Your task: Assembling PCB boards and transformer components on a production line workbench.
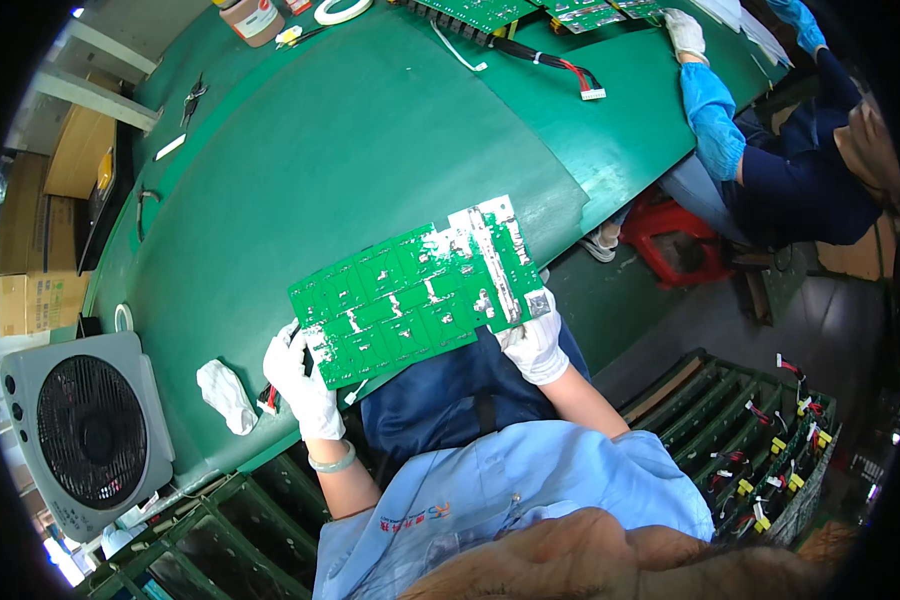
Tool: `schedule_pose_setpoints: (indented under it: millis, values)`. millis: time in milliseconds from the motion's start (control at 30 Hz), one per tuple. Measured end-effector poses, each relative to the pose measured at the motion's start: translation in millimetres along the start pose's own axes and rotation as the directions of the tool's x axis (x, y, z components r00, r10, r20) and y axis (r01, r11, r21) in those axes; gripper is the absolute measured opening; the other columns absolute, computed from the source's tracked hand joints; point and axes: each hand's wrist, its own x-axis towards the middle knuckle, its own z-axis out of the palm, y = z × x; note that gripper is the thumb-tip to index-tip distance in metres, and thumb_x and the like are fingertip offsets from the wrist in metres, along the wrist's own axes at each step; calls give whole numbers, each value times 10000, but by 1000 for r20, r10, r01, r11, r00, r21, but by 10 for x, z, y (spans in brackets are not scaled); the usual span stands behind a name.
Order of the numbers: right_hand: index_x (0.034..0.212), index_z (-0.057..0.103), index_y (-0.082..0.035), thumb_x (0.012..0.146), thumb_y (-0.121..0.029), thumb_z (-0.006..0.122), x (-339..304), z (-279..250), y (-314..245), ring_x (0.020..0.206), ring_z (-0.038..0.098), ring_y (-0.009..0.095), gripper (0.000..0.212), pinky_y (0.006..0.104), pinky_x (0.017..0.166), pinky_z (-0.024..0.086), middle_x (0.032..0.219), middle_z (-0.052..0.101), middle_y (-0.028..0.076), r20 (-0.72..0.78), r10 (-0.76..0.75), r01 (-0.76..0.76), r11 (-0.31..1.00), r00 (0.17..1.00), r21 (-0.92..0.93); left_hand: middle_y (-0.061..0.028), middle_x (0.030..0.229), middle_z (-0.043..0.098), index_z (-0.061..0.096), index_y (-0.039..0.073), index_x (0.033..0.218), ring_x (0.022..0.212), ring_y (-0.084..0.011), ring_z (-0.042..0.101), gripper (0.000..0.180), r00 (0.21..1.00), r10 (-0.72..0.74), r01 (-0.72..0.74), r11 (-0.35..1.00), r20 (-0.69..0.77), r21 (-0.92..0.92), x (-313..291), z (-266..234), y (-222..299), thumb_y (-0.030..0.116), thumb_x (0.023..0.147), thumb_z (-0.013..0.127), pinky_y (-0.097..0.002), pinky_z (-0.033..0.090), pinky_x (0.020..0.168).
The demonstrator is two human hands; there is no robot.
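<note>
A long green circuit board (400, 300) with silvery solder patches is held up over the near edge of the green-topped table, tilted so its right end sits higher in view. My left hand (302, 385), in a white glove, grips its left end. At the lower right corner my right hand (536, 345), also white-gloved, is closed on the board. Below the left end hang a short red and black cable (268, 399) and a small white connector (354, 392). Fingers behind the board are hidden.
A crumpled white glove (226, 397) lies left of me, beside a grey box fan (90, 430). Slotted green racks (710, 420) stand low at the right. Across the table, a co-worker's gloved hand (685, 35) touches other boards (590, 12). A red stool (675, 245) is on the floor.
</note>
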Motion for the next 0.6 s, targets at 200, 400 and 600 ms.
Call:
schedule_pose_setpoints:
  millis: [200, 400, 600]
  values:
    - [1146, 690, -29, 862, -160, 715, -88, 59, 36, 1005, 659, 351, 313, 437, 841, 518, 1172, 678, 168, -13, -19, 19, 1000, 1000, 8, -180, 1086, 669, 681, 33, 1054, 964, -358, 621, 375, 998, 3, -5, 1000, 62, 25, -39, -54, -26, 273, 768, 722, -436, 463, 857]
    - [1139, 671, -22, 874, -294, 717, -173, 143, 102, 935, 691, 327, 383, 399, 798, 554, 1104, 694, 157, 39, 122, -126, 977, 992, 171, -171, 1138, 648, 666, 51, 1072, 1010, -354, 602, 385, 997, 62, -65, 997, 51, 47, -63, -56, -44, 225, 740, 751, -439, 456, 879]
    - [1171, 668, -16, 870, -200, 716, -133, 133, 102, 1000, 698, 310, 356, 380, 832, 557, 1146, 698, 160, 140, 149, -175, 965, 979, 194, -159, 1221, 621, 670, 56, 1089, 1107, -344, 569, 392, 999, -7, 5, 998, 36, 62, -119, -59, -15, 232, 750, 759, -437, 412, 954]
